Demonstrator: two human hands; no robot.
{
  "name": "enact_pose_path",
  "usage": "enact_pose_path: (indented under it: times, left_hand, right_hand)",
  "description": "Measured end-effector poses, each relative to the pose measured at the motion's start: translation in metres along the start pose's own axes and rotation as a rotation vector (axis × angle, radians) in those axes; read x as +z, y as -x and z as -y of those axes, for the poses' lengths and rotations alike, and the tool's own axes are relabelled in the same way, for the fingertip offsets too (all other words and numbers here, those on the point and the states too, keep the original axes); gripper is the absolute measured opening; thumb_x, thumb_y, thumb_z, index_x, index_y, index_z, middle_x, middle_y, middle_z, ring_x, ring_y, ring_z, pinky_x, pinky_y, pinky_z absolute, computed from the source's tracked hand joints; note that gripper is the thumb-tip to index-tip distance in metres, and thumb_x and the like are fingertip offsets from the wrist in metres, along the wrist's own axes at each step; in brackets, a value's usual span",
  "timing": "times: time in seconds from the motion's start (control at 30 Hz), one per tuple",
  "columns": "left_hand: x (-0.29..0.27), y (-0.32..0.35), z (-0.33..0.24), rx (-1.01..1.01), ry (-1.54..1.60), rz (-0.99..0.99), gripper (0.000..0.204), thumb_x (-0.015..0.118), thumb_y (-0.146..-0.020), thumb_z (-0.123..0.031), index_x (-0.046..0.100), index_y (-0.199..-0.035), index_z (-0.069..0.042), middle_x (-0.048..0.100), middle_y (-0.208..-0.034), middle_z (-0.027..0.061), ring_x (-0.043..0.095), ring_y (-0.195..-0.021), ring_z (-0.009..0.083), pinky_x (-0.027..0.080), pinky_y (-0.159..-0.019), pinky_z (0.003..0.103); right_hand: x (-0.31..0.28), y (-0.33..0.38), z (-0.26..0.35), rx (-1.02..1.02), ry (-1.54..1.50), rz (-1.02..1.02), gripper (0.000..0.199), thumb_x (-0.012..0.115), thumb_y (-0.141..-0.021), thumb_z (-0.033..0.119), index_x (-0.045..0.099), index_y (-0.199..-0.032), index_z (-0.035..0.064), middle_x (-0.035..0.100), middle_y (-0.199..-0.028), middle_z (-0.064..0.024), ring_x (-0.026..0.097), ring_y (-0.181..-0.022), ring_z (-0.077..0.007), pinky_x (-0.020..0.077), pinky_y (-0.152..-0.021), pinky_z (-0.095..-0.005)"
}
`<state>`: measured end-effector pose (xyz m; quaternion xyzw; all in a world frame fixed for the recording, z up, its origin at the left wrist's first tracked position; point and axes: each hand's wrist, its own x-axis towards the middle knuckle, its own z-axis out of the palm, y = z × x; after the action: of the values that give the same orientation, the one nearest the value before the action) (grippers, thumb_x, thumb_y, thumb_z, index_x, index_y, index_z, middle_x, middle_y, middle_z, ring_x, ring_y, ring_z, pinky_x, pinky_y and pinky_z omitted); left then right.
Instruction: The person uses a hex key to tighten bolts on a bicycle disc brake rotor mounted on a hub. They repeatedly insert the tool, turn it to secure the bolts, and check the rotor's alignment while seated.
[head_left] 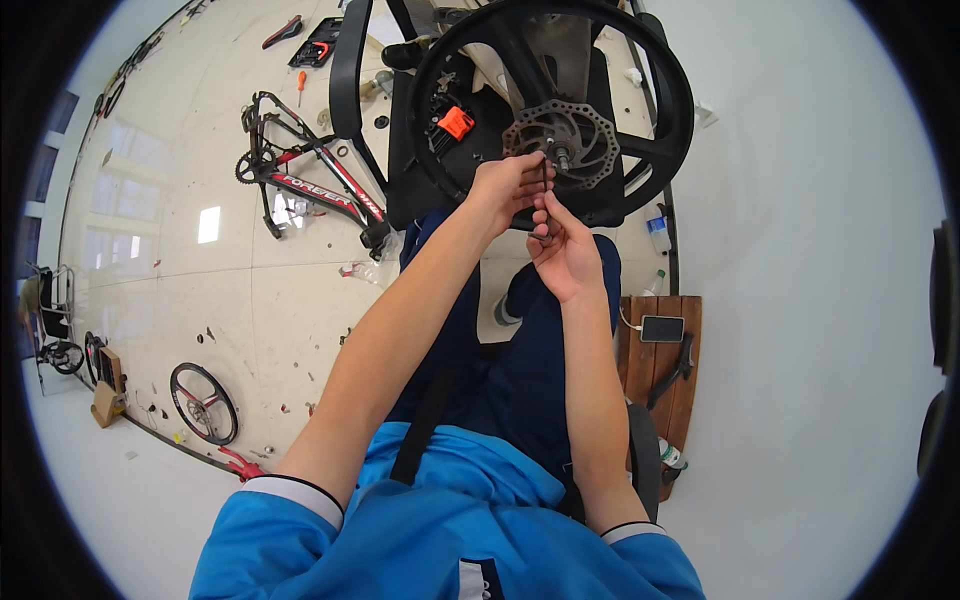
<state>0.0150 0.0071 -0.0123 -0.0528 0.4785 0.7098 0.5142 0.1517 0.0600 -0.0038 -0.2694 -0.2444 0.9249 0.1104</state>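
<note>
A black spoked bicycle wheel (678, 95) rests on a black chair in front of me, its metal disc brake rotor (598, 135) facing up. An axle end (563, 160) sticks out at the hub. My left hand (505, 192) is closed at the rotor's near edge, its fingertips around the upper part of a thin dark hex key (546, 178). Just below and to the right, my right hand (568, 255) pinches the lower end of the same key. The fingers partly hide the key, and I cannot tell whether its tip sits in a bolt.
An orange-and-black tool (456, 122) lies on the chair seat. On the floor to the left are a red-and-black bike frame (315, 185), a screwdriver (301, 82), a saddle (283, 32) and a smaller wheel (204, 404). A wooden bench (683, 410) at right carries a phone (662, 329).
</note>
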Motion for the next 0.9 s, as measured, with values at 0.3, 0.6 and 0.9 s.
enact_pose_path:
  times: [0.3,0.6,0.9]
  left_hand:
    - [0.007,0.011,-0.015,-0.035,-0.157,-0.024,0.023,0.067,-0.09,-0.017,0.067,-0.096,0.005,0.069,-0.089,0.0119,0.065,-0.076,0.0168,0.054,-0.07,0.029]
    - [0.002,0.005,-0.022,-0.033,-0.14,0.092,0.024,0.063,-0.092,-0.013,0.065,-0.098,0.01,0.069,-0.092,0.0169,0.07,-0.08,0.0233,0.057,-0.075,0.031]
    - [0.011,0.007,-0.018,0.092,-0.239,-0.148,0.019,0.075,-0.082,-0.012,0.068,-0.081,0.005,0.068,-0.075,0.0098,0.065,-0.063,0.0153,0.053,-0.058,0.026]
  right_hand:
    - [0.014,0.0,0.0,-0.009,-0.031,-0.02,0.021,0.065,-0.093,0.026,0.066,-0.098,0.0056,0.068,-0.079,-0.0019,0.065,-0.065,-0.0091,0.0557,-0.064,-0.0222]
    - [0.0,-0.005,-0.002,0.089,-0.188,-0.004,0.02,0.055,-0.099,0.02,0.068,-0.099,0.0045,0.073,-0.085,-0.0056,0.069,-0.066,-0.0133,0.0579,-0.064,-0.0255]
    - [0.003,-0.009,-0.011,0.058,-0.084,-0.034,0.019,0.065,-0.094,0.026,0.068,-0.092,0.0069,0.069,-0.074,0.0,0.064,-0.062,-0.0098,0.0517,-0.058,-0.0231]
